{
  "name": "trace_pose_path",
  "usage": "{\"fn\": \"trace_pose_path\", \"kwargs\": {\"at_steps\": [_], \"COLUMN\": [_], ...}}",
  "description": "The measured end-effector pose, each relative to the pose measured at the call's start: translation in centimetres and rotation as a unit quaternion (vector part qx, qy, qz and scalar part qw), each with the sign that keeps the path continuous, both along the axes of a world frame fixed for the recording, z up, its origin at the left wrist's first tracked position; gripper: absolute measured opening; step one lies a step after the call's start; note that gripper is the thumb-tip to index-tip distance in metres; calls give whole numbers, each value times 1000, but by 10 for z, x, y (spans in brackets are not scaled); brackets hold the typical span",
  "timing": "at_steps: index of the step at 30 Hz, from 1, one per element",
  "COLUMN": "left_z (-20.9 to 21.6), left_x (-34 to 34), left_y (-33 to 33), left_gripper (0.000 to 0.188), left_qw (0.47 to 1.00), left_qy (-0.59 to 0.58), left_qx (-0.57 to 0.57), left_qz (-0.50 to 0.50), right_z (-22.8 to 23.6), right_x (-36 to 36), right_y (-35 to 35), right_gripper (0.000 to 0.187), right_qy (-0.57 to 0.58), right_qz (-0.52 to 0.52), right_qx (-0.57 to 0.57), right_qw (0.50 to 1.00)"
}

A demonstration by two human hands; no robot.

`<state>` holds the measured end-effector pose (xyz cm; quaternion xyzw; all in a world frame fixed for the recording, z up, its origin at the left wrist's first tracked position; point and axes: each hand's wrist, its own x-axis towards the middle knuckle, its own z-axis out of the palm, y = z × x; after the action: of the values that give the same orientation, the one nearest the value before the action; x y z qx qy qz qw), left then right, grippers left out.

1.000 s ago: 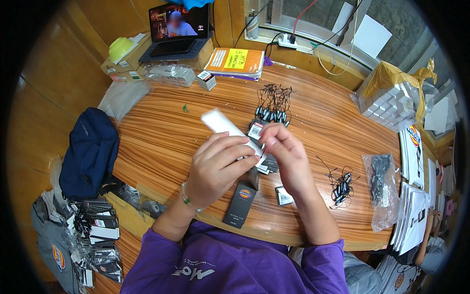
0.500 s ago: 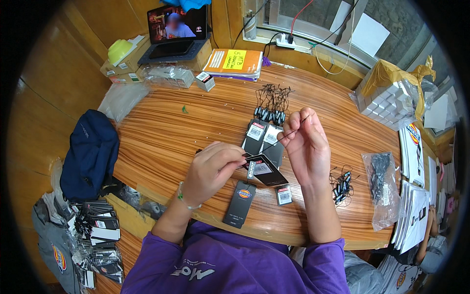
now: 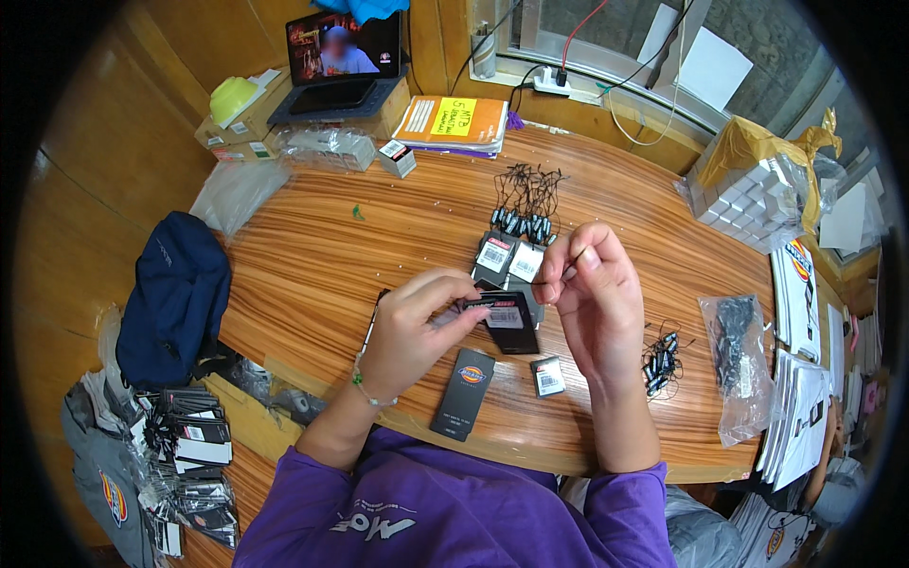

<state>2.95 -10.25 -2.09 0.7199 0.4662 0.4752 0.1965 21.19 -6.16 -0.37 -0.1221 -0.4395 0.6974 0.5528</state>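
Note:
My left hand (image 3: 409, 320) pinches the upper edge of black hang tags (image 3: 509, 333) with a white barcode label, held above the table and tilted. My right hand (image 3: 601, 298), its thumb and forefinger closed, grips the thin black string that runs toward those tags. Just below them, a black hang tag (image 3: 462, 396) with a colourful oval logo lies flat, and a small stack of barcode tags (image 3: 547, 376) is to its right. Beyond my hands are stacks of dark tags (image 3: 492, 257) with white labels and a spread bunch of black strings (image 3: 526, 194).
Loose black strings (image 3: 663, 363) lie right of my right forearm, near a clear plastic bag (image 3: 735, 369). A wrapped pack of small boxes (image 3: 748, 204) stands at the back right. Far left are notebooks (image 3: 450, 128) and a tablet (image 3: 343, 47). A navy bag (image 3: 173, 298) hangs over the left edge.
My right hand has come down and closer to the left, shortening the span of string between them. The held tags have turned to a steeper tilt, and the small string seal no longer dangles below.

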Motion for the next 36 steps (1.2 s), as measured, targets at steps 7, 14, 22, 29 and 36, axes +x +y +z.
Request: {"fn": "trace_pose_path", "kwargs": {"at_steps": [7,14,22,29,36], "left_z": [6,6,3,1,8], "left_x": [-9,-9,-5,-8,-11], "left_y": [3,-1,0,-2,-13], "left_gripper": [14,12,11,12,13], "left_qw": [997,999,997,980,964], "left_qy": [23,-26,-75,-163,-203], "left_qx": [66,17,-24,-107,-146], "left_qz": [43,33,22,-29,-84], "right_z": [1,2,-1,-3,-16], "right_x": [-6,-13,-14,-21,-17], "right_y": [-10,-14,-13,-18,-3], "right_gripper": [15,20,18,16,20], "right_qy": [-329,-351,-358,-389,-191], "right_qz": [-100,-94,-103,-99,99], "right_qx": [183,211,218,226,99], "right_qw": [921,908,902,887,972]}}
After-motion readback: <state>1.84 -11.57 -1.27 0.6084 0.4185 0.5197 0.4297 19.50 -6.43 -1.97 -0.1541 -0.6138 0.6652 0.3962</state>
